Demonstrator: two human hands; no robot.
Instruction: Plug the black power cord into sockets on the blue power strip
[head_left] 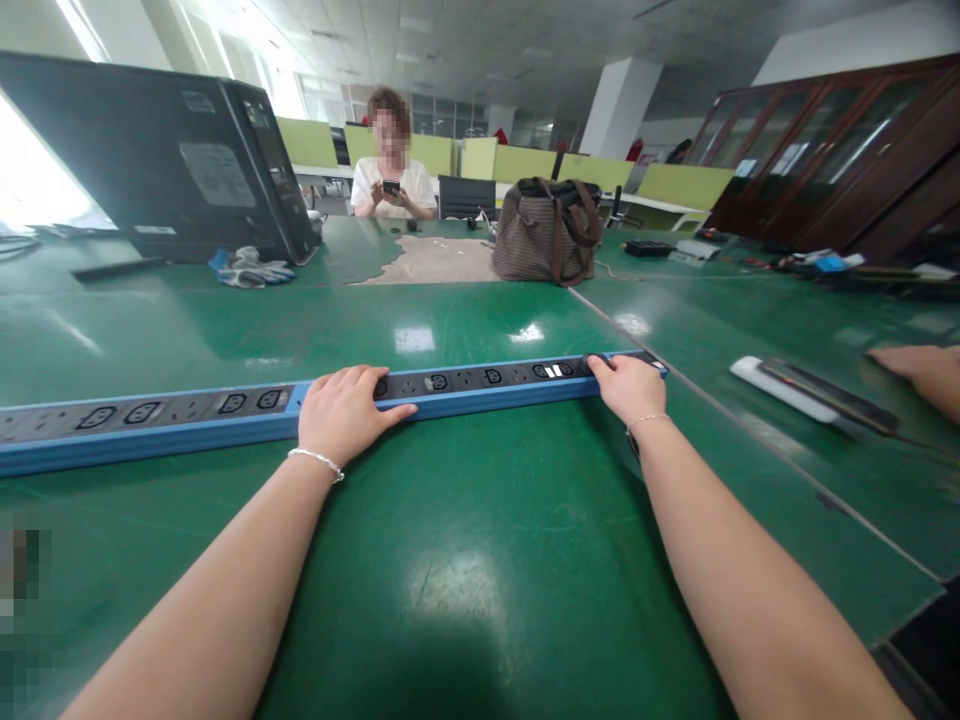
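Observation:
A long blue power strip (450, 392) with a black face and several sockets lies across the green table, running out of view at the left. My left hand (341, 415) grips the strip near its middle, fingers over the top and thumb along the front side. At the strip's right end, my right hand (628, 385) is closed around a black plug (594, 364) at a socket. My fingers mostly hide this plug, so how deep it sits I cannot tell. A dark cable (634, 445) hangs beneath my right wrist.
A black computer case (187, 165) and gloves (251, 268) stand back left. A brown bag (544, 232) sits at the back; a seated person (394, 185) holds a phone. At right lie a white-and-black strip (814, 390) and another person's hand (926, 375).

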